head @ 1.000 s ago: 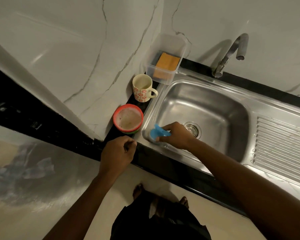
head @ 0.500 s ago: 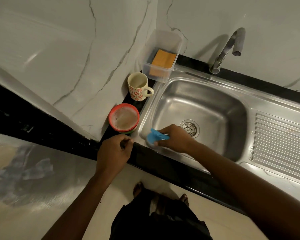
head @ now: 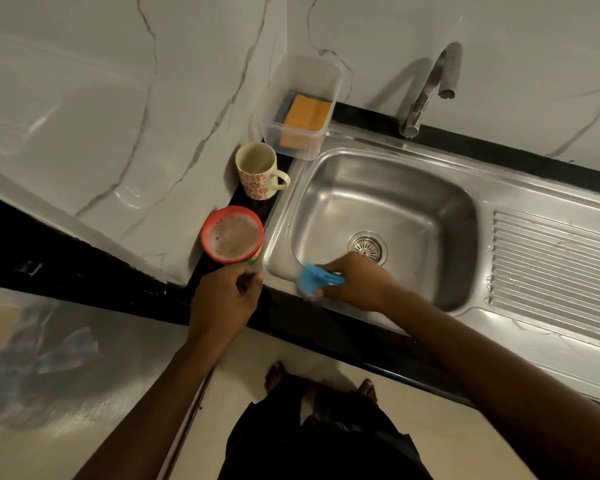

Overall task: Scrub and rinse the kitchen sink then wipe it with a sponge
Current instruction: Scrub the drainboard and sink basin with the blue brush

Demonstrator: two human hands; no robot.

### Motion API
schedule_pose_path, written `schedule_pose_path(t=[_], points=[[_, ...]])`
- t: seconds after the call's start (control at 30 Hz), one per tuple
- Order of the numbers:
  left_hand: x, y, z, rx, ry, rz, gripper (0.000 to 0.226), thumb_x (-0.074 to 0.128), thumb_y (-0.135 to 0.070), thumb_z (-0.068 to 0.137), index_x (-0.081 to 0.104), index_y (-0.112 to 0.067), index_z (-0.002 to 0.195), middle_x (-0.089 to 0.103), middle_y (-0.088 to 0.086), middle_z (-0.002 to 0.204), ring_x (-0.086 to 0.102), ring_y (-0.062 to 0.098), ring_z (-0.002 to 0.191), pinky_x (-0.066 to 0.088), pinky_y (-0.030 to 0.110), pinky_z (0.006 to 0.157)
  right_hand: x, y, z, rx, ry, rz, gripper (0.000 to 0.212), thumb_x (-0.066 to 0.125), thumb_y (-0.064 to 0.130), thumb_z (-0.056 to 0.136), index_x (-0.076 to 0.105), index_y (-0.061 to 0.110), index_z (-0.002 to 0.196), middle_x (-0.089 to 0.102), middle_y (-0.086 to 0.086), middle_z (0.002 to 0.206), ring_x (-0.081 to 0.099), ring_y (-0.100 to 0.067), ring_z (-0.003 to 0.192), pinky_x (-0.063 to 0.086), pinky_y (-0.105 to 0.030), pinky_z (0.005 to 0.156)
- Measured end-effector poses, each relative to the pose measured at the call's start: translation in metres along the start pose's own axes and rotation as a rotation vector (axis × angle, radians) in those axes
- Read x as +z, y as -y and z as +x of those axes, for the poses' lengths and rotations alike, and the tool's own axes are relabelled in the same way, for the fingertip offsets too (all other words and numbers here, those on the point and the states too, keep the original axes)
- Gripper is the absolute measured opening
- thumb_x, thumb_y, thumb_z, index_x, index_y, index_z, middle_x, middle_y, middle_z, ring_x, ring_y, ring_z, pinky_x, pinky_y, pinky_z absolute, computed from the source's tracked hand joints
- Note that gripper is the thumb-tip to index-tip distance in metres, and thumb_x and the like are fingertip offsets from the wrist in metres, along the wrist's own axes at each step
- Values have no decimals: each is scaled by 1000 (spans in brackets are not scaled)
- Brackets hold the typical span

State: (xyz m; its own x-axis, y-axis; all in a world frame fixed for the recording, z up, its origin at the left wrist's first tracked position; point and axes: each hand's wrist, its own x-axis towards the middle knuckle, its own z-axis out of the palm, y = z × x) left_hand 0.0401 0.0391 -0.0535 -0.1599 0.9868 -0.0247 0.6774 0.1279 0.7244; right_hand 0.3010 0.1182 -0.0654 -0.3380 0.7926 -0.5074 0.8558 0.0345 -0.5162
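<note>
The blue scrubber (head: 317, 279) is pressed into the near left corner of the sink (head: 406, 199), where the basin wall curves up to the rim. Its long axis runs roughly left to right along the near wall. The right hand (head: 357, 282) holds it from the right, fingers clamped round it, so its free end points left, away from the palm and into the corner. The drain (head: 367, 244) lies just beyond the knuckles, and the far and right walls lie well apart from the scrubber

Scrubbing looks to be the step in hand, with rinsing and wiping not yet done. The unscrubbed steel lies rightward and away from the body, so the next stroke probably calls for pulling the scrubber along its own axis toward the right

The left hand (head: 222, 299) rests on the black surface (head: 291, 320) just beside that same corner, fingers curled in with nothing visible in them, close under the red bowl (head: 232, 235). The sponge (head: 307, 114) lies in a clear tub (head: 302, 72) at the sink's far left corner, beyond the mug (head: 257, 171). It is well apart from both hands, on the left hand's side, and the tap (head: 430, 84) stands to its right
</note>
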Motion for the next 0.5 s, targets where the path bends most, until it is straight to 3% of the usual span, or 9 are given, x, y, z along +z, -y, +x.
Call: schedule_pose_path(t=[0.1, 0.2, 0.27, 0.4, 0.5], points=[[3, 0, -1, 14, 24, -6, 12, 71, -31, 97, 77, -21, 99, 71, -17, 81, 67, 0, 75, 55, 20, 69, -31, -63, -36, 72, 54, 3, 52, 86, 53, 77, 78, 26, 121, 78, 7, 103, 69, -12, 90, 57, -40, 87], [7, -4, -2, 34, 39, -20, 10, 71, -30, 97, 76, -22, 98, 70, -18, 80, 68, 1, 75, 56, 22, 68, -45, -80, -45, 125, 62, 63, 49, 89, 46, 77, 81, 18, 117, 76, 7, 93, 64, -9, 80, 49, -27, 75], [11, -8, -2, 46, 45, -19, 9, 71, -29, 97, 76, -22, 98, 70, -18, 80, 68, 2, 74, 57, 23, 68, -37, -58, -31, 97, 23, 70, 46, 89, 46, 78, 81, 21, 115, 74, 5, 91, 63, -11, 80, 47, -28, 75], [18, -17, 0, 71, 58, -4, 11, 71, -29, 97, 77, -21, 102, 73, -14, 86, 68, 2, 79, 58, 23, 72, 7, 6, -1, 18, -47, 182, 50, 83, 55, 78, 76, 31, 122, 77, 7, 101, 69, -10, 84, 57, -35, 78], [20, -21, 2, 86, 65, 11, 11, 71, -29, 97, 77, -21, 102, 72, -14, 87, 67, 2, 78, 57, 23, 71, 16, 10, -8, -6, -71, 165, 52, 80, 56, 79, 73, 35, 126, 78, 9, 106, 70, -7, 86, 61, -40, 83]])
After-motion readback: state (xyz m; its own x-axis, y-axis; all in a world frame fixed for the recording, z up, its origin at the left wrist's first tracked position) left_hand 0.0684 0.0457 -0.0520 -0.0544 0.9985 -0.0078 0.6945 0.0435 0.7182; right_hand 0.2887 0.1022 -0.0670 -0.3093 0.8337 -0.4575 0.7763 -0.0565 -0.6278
